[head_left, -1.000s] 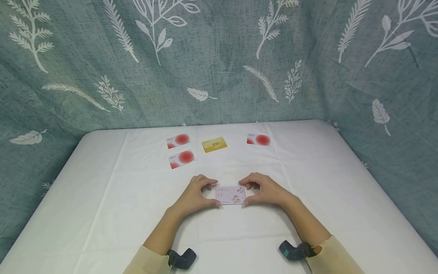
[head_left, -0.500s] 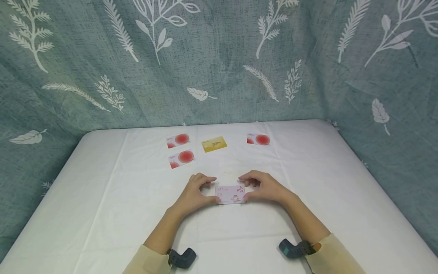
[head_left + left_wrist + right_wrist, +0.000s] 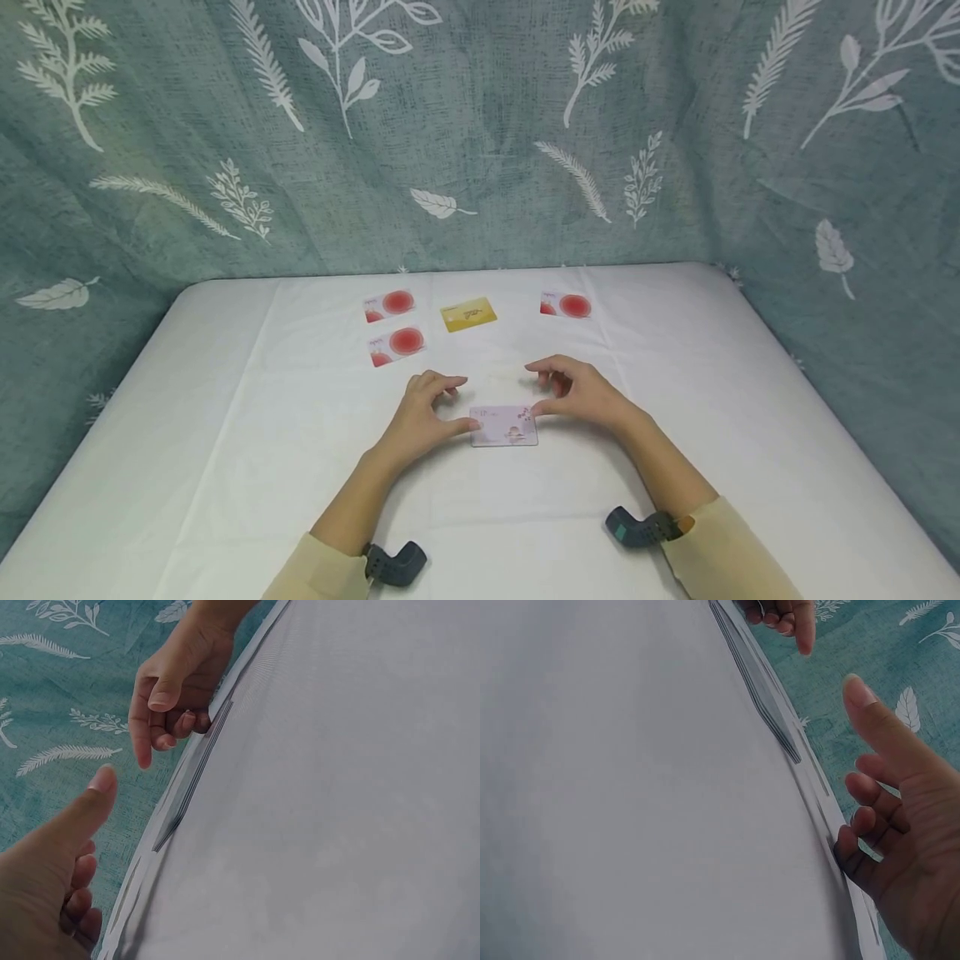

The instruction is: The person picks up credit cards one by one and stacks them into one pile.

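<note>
Contact at the ends of the card stack [image 3: 498,427] appears to have been released. Half a second earlier, its short sides were framed by the left hand [image 3: 422,419] and the right hand [image 3: 581,396], with the thumbs at its near corners; both hands have since been raised slightly and spread. The stack has been left flat on the white cloth [image 3: 262,467], pale card uppermost, between the hands. Both hands are held wide, thumb parted from fingers, with nothing gripped; whether the stack is still grazed by a fingertip cannot be told. For the work in hand, the stack is judged to be set down and self-supporting.

In the wrist views, several layered edges are shown, lying nearly flush. The long near edge is left unobstructed, and open cloth is provided between the forearms and to either side. Toward the far table edge, room is limited by two red-circle cards [image 3: 397,345] at left, a gold card [image 3: 469,314] and a lone red-circle card [image 3: 566,305] at right, all well apart from the stack.
</note>
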`<state>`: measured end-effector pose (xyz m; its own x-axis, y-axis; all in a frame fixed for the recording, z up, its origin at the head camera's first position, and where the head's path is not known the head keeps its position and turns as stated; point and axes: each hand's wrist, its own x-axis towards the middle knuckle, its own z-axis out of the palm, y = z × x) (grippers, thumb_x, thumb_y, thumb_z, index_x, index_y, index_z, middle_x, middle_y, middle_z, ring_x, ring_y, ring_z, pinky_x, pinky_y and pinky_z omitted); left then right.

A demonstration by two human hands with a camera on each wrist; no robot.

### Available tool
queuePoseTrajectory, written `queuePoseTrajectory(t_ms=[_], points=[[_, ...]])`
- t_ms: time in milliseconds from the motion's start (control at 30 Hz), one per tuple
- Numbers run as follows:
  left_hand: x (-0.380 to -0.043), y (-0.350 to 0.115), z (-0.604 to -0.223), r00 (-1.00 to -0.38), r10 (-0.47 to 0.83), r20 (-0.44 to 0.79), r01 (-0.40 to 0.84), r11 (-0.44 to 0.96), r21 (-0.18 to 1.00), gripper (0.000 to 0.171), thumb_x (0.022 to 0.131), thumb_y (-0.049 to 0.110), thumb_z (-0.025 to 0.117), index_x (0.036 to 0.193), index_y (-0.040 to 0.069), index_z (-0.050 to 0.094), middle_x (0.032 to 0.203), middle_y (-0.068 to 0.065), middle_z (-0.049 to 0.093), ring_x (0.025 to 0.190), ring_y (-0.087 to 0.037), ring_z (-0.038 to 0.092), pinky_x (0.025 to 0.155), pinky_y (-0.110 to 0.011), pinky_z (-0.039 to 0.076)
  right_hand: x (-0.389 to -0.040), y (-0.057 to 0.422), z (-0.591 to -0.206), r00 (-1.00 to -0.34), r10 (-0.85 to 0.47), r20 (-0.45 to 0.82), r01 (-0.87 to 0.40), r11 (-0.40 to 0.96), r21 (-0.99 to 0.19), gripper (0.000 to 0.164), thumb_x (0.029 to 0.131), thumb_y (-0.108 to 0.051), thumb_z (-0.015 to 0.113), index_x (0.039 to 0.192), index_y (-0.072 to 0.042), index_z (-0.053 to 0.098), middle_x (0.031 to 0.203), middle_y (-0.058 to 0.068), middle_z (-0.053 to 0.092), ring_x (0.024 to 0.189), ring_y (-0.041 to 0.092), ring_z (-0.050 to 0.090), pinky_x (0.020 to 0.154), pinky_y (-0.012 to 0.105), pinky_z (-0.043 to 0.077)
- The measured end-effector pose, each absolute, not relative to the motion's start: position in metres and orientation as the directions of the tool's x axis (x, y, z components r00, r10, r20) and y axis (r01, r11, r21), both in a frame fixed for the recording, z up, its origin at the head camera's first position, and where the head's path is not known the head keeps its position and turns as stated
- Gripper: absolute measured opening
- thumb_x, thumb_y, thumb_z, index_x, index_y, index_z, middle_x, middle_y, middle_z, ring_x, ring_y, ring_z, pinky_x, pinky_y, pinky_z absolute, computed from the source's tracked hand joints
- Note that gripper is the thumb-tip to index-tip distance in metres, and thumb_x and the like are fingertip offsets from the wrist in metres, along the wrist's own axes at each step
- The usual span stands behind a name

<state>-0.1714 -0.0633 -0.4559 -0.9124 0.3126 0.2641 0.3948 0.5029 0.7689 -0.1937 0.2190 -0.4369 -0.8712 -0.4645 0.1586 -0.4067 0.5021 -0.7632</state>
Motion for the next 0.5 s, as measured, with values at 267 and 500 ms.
queuePoseTrajectory(t_ms=[267,500], points=[[-0.172,-0.063,-0.449,-0.925,0.227,0.304,0.379,0.500,0.779,0.062,0.067,0.028,0.086,0.122,0.010,0.062,0.104,-0.001,0.055,0.100,-0.019,0.043,0.084,-0.037,0.041,-0.201,0.214,-0.437,-0.881,-0.443,0.163,-0.403,0.525,-0.750,0.065,0.068,-0.024,0.085,0.124,-0.005,0.060,0.098,0.007,0.059,0.073,0.017,0.047,0.065,0.021,0.039],[-0.180,-0.063,-0.446,-0.920,0.200,0.338,0.392,0.487,0.780,0.064,0.068,0.027,0.085,0.124,0.008,0.060,0.105,-0.004,0.054,0.105,-0.022,0.044,0.088,-0.039,0.041,-0.210,0.209,-0.436,-0.891,-0.420,0.175,-0.393,0.516,-0.761,0.069,0.069,-0.022,0.085,0.129,-0.004,0.056,0.101,0.011,0.058,0.071,0.021,0.045,0.064,0.022,0.036]])
